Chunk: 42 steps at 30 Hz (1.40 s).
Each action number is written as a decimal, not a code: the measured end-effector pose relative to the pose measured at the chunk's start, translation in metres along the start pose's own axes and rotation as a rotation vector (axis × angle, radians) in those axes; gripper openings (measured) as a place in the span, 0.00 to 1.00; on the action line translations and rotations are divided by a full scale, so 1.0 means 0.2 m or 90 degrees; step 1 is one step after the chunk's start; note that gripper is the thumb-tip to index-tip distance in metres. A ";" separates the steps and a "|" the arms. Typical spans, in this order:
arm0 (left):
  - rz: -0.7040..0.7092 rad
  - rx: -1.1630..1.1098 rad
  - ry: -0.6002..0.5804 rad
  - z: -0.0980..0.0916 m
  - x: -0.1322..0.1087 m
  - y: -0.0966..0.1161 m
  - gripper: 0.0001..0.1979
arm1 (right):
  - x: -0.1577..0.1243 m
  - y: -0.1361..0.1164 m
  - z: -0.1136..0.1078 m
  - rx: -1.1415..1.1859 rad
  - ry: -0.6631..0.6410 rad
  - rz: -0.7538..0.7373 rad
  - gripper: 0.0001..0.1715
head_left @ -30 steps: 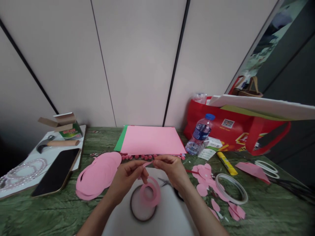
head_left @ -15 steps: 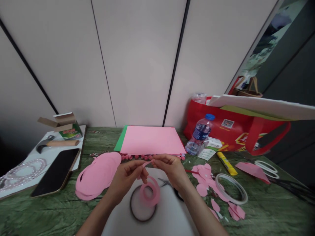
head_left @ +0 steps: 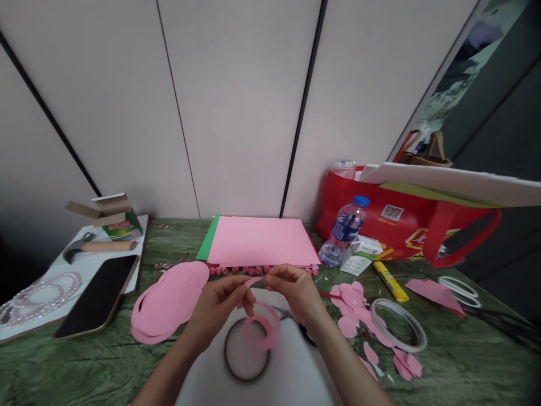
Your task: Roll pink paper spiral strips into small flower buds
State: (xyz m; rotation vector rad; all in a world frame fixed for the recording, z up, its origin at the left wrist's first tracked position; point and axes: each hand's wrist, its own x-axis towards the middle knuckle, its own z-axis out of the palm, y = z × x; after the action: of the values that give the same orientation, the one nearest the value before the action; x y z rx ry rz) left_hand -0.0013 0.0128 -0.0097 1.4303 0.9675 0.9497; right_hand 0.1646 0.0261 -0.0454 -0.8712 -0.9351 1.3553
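Both hands meet above a white sheet (head_left: 291, 372) at the table's near edge. My left hand (head_left: 220, 307) and my right hand (head_left: 293, 290) each pinch the top end of a pink paper spiral strip (head_left: 264, 327), which hangs down in a loose coil between them. Under the coil lies a dark ring (head_left: 246, 349) on the white sheet. Scissors (head_left: 285, 314) lie partly hidden behind my right hand. A stack of pink paper (head_left: 262, 241) on green paper lies further back, with small pink balls (head_left: 236, 270) along its front edge.
Cut pink circles (head_left: 169, 299) lie to the left, pink petals (head_left: 355, 307) and a tape ring (head_left: 399, 324) to the right. A phone (head_left: 99, 293), bead strings and a knife sit on a white board at left. A water bottle (head_left: 344, 231), glue stick (head_left: 389, 280) and red bag (head_left: 406, 223) stand at right.
The hanging pink coil has swung slightly to the right and my right hand has shifted a little. Otherwise nothing has moved.
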 end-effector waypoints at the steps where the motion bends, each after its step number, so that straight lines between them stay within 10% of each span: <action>1: 0.001 -0.001 0.001 0.00 0.00 0.00 0.11 | 0.00 0.00 0.00 0.004 0.005 -0.001 0.07; 42: 0.000 0.010 0.003 0.00 0.00 0.01 0.10 | 0.01 0.01 -0.02 -0.008 -0.008 0.014 0.12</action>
State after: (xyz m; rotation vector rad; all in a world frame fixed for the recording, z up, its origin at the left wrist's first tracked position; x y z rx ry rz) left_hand -0.0019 0.0133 -0.0082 1.4415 0.9796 0.9476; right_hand 0.1667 0.0277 -0.0492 -0.8854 -0.9478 1.3760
